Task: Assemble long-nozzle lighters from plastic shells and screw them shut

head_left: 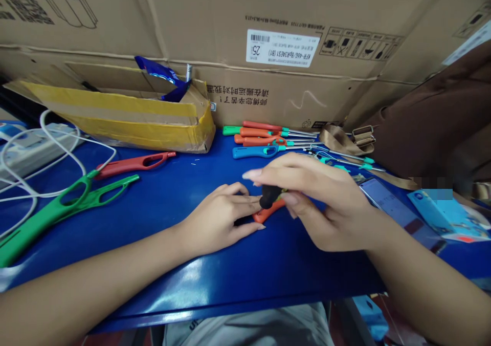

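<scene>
My left hand (222,218) rests on the blue table (169,202), fingers curled down onto an orange plastic part (268,212) and pinning it. My right hand (310,195) hovers just right of it, fingers closed round a small black-handled tool (268,196) whose tip points down at the orange part. Most of the orange part is hidden under both hands.
A green plastic handle shell (57,208) and a red one (134,164) lie at left. Several assembled orange, green and blue lighters (268,138) lie at the back. Cardboard boxes (126,113) line the rear. White cables (38,156) sit far left; a phone (399,208) at right.
</scene>
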